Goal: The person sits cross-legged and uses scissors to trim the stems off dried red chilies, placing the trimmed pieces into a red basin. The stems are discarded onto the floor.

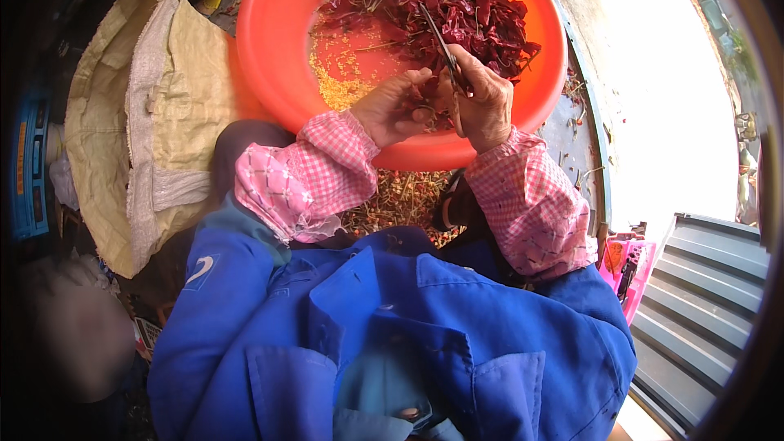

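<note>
A large orange-red plastic basin point(269, 30) stands before me, with a heap of dried red chili peppers point(456, 6) at its far right side. Loose yellow seeds point(340, 89) lie on its left floor. Over the near rim, my right hand point(484, 95) grips a pair of scissors point(438, 30), their dark blades pointing up and away over the chilies. Just left of it, my left hand point(392, 104) holds a dark red dried chili point(429, 113), partly covered by the fingers. Whether the scissor blades are apart I cannot tell.
A yellowish woven sack point(190, 86) lies left of the basin. Stems and chili scraps point(398, 196) cover the ground between my legs. At the right are a pink plastic basket point(631, 269) and a grey corrugated metal panel point(698, 294). A person's blurred head shows at lower left.
</note>
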Available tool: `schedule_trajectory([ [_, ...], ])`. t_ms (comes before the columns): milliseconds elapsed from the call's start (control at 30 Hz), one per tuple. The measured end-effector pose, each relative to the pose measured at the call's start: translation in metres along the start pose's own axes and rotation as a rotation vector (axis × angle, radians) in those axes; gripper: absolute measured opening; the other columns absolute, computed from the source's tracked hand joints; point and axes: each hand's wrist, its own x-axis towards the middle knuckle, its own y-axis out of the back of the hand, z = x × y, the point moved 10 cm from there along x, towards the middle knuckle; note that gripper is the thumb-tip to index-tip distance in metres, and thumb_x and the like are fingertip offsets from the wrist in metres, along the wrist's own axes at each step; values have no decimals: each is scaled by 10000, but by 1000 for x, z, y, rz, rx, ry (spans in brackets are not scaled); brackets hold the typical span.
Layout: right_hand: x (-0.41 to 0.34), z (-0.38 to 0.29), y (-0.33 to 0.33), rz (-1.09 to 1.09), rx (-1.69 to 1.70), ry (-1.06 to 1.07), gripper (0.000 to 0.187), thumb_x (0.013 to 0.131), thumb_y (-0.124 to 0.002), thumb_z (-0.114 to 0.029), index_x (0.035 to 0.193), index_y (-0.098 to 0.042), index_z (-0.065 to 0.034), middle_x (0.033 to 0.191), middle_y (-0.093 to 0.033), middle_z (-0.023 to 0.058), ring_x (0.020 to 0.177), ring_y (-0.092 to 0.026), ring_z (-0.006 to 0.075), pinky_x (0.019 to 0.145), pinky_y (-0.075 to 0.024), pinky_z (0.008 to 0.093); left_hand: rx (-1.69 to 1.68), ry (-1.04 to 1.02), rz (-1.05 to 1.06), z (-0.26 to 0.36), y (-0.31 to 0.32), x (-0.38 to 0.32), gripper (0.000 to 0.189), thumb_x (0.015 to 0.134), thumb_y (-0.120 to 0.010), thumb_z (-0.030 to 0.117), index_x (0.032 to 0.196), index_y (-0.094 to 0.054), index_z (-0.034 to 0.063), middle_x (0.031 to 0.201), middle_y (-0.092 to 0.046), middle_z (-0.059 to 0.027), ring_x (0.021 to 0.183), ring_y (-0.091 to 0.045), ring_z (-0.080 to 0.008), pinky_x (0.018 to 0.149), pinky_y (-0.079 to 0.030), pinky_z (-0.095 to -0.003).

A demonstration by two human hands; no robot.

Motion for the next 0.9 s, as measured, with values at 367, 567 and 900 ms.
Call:
schedule_trajectory([
  [367, -11, 50, -16, 86, 823, -462, 374, 754, -567, 55, 1115, -515, -28, 684, -560, 18, 537, -498, 55, 455, -434, 207, 20, -49, 24, 5, 4, -2, 109, 786, -587, 136, 865, -569, 62, 730, -601, -60, 485, -492, -72, 335, -326, -169],
  [567, -7, 55, -11, -23, 1048, -646, 341, 753, -577, 27, 1089, -525, -3, 672, -564, 39, 457, -460, 65, 398, -359, 196, 51, -123, 69, 14, 8, -1, 113, 786, -578, 103, 889, -570, 56, 738, -600, -64, 481, -479, -66, 349, -353, -177],
  [900, -17, 45, -13, -200, 670, -457, 366, 756, -627, 1, 1108, -528, -2, 726, -565, 18, 610, -512, 71, 540, -427, 209, 170, -42, 100, 0, -6, -1, 51, 790, -555, 62, 839, -556, 48, 601, -487, 16, 470, -422, -32, 343, -297, -163],
])
